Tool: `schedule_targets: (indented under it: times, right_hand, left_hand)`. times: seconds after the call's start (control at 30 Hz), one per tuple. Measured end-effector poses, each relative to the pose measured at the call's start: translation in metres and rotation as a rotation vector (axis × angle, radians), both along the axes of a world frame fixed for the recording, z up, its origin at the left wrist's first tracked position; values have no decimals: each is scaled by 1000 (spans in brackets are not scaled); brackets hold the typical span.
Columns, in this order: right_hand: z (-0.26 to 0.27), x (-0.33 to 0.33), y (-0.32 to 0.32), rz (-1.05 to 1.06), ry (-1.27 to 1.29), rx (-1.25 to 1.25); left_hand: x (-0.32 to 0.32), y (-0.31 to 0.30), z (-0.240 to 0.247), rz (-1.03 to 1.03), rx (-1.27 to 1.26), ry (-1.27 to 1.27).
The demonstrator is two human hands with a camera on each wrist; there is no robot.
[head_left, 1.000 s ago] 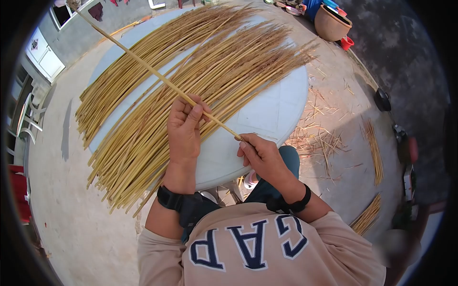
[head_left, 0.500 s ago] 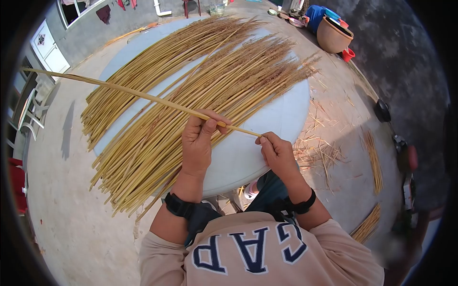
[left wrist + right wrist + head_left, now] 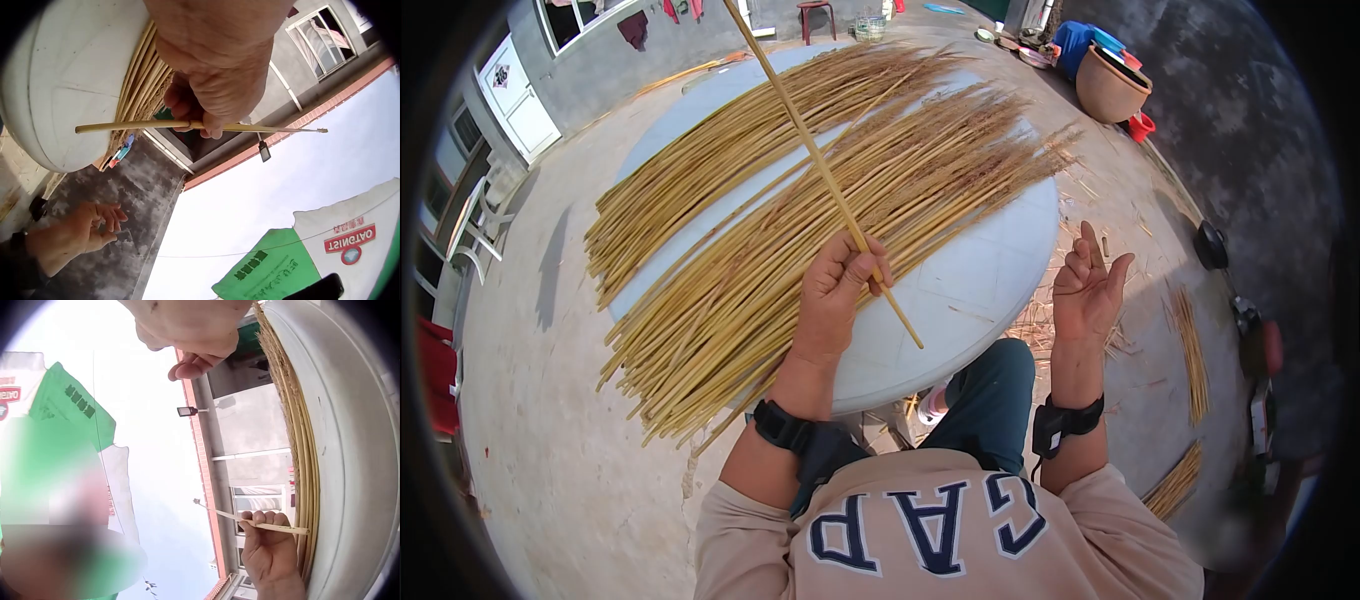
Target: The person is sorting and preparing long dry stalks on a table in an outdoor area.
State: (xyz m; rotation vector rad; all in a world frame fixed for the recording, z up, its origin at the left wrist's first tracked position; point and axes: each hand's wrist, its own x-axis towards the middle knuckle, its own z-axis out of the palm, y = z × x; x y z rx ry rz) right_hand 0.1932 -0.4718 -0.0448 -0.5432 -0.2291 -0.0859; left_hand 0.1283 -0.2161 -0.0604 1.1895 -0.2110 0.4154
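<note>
My left hand (image 3: pixel 830 300) pinches a long tan reed stalk (image 3: pixel 800 125) between thumb and fingers, over the near part of the round table (image 3: pixel 960 285). One bare end of the stalk (image 3: pixel 100 127) sticks out a short way past the fingers; the long part rises away beyond the table. My right hand (image 3: pixel 1088 285) is raised off the table's right edge, palm up, fingers loosely bent and holding nothing. Beneath and beyond the left hand lies a broad row of feathery-topped reeds (image 3: pixel 720 290). A second row (image 3: pixel 720 150) lies farther back.
Broken stalk scraps (image 3: pixel 1035 325) litter the concrete floor right of the table. A small bundle of stalks (image 3: pixel 1190 355) lies farther right, with another bundle (image 3: pixel 1175 480) nearer. A clay pot (image 3: pixel 1110 88) and red bucket (image 3: pixel 1140 127) stand by the dark wall.
The right hand has let go of the stalk's near end and moved right, turning palm up. The stalk in the left hand has swung from pointing left to pointing steeply away.
</note>
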Motion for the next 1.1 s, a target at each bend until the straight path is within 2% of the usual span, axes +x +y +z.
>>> schedule_targets:
  times: [0.03,0.1,0.13,0.23,0.27,0.33,0.5,0.6,0.77,0.87,1.1]
  right_hand:
    - [6,3,0,-6,0,-2]
    - [12,5,-1,59,168,-147]
    - [4,6,1,152,94,-306]
    - [23,-15,44,267,-58,-842]
    - [29,-16,53,261,-64,-835]
    - [39,-13,69,308,-174,-1051]
    - [48,-2,103,305,-294,-1126]
    - [43,4,110,202,-315,-1138]
    - [40,-4,119,273,-205,-1005]
    - [30,-4,121,285,-187,-993]
    - [25,-11,123,238,-133,-938]
  left_hand:
    - [0,-1,1,-21,14,9]
    - [0,-2,1,-50,25,15]
    - [0,-1,0,-97,44,26]
    - [-1,-3,-2,-179,88,54]
    - [-1,-3,0,-207,115,66]
    - [0,-2,-1,-241,153,78]
    - [-4,-5,-2,-343,221,120]
    - [-4,-5,3,-357,186,167]
    - [-7,-4,6,-332,90,180]
    - [-7,-4,8,-353,124,185]
    - [-6,-6,6,-361,122,160]
